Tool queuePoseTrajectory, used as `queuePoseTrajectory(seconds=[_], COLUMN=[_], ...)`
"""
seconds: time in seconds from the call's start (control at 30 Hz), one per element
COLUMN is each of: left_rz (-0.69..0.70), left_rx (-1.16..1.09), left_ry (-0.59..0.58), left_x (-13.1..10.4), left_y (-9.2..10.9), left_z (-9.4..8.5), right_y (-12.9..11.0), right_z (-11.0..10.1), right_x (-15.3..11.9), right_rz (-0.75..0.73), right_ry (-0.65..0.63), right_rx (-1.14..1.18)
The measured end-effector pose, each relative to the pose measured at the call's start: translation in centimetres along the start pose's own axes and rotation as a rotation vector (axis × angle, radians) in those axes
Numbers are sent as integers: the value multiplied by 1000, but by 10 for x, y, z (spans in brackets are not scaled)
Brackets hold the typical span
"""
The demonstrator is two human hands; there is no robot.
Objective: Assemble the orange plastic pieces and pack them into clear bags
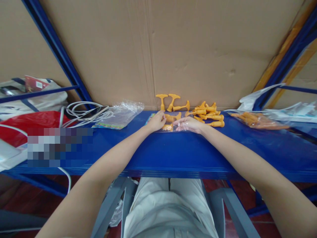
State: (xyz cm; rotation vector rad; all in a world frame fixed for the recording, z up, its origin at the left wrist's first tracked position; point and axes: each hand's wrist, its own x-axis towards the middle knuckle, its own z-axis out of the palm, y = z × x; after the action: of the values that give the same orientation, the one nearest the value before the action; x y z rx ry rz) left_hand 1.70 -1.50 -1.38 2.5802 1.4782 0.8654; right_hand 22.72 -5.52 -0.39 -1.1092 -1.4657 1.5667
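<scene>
A clear plastic bag (182, 115) lies near the back of the blue table, with yellow-orange T-handled plastic pieces (170, 118) in or under its film. At the bag's left side is my left hand (157, 121), its fingers curled in a pinch on the film. My right hand (187, 124) is at the right side of the bag, fingers stretched out to the left, with shiny film against them. Behind the bag, a few matching T-handled pieces (174, 101) lie by the cardboard. More yellow pieces (209, 114) are heaped right of my right hand.
Left of the hands are a flat clear bag with a coloured strip (121, 115), white cables (85, 112) and a red bag (32, 122). At right lies a bag of orange pieces (257, 119). Cardboard (173, 49) closes off the back; blue posts (58, 53) flank it.
</scene>
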Motion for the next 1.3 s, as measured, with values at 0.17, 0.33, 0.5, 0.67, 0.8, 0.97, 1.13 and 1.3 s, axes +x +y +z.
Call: queuePoseTrajectory(seconds=[0.17,0.33,0.5,0.67,0.8,0.97,1.13,1.3], left_rz=[14,50,31,3,-49,-111,-147,-168], left_rx=[-38,-51,-21,12,31,47,60,93], left_ry=[-11,-111,-239,-274,-252,-229,-161,-124], left_x=[0,2,7,11,12,11,10,8], left_y=[5,1,-7,-11,-15,-28,-43,-45], left_z=[-4,-5,-2,-2,-5,-14,-16,-17], right_y=[-2,-3,-1,-3,-10,-25,-38,-44], right_z=[6,13,18,18,5,-25,-46,-48], right_x=[-2,-4,-3,0,2,-10,-25,-32], right_rz=[49,48,-9,-51,-161,-278,97,271], right_ry=[-121,-135,-87,-6,195,478,484,248], right_rx=[56,111,144,52,-303,-1207,-1532,-1632])
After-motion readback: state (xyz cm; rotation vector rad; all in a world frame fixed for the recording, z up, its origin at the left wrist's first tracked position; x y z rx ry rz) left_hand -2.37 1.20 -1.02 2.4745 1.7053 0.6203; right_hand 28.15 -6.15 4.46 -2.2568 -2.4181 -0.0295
